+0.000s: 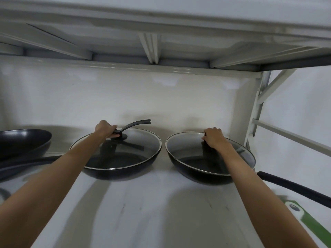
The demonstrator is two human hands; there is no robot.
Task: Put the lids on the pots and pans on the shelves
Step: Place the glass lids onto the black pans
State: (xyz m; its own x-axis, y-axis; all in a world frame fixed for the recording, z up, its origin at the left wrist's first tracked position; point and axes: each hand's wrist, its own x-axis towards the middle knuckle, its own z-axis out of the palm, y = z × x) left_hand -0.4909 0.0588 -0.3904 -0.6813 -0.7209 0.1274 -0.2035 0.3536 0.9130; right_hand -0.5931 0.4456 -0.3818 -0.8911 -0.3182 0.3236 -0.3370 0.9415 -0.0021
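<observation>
Two black pans stand side by side on the white shelf (pixel 146 203). The left pan (pixel 114 173) carries a glass lid (pixel 141 145) with a steel rim. My left hand (pixel 105 128) grips that lid's black knob. The right pan (pixel 180 164) has a glass lid (pixel 186 145) lying slightly tilted on it. Its knob is covered by my right hand (pixel 214 137), which is closed around it. A black curved handle (pixel 138 123) rises behind the left lid.
A third black pan (pixel 21 142) without a lid sits at the far left, its long handle (pixel 26 162) pointing right. The right pan's handle (pixel 293 185) juts toward the shelf's right front. A green label (pixel 309 222) lies at the lower right. An upper shelf (pixel 161 42) hangs low overhead.
</observation>
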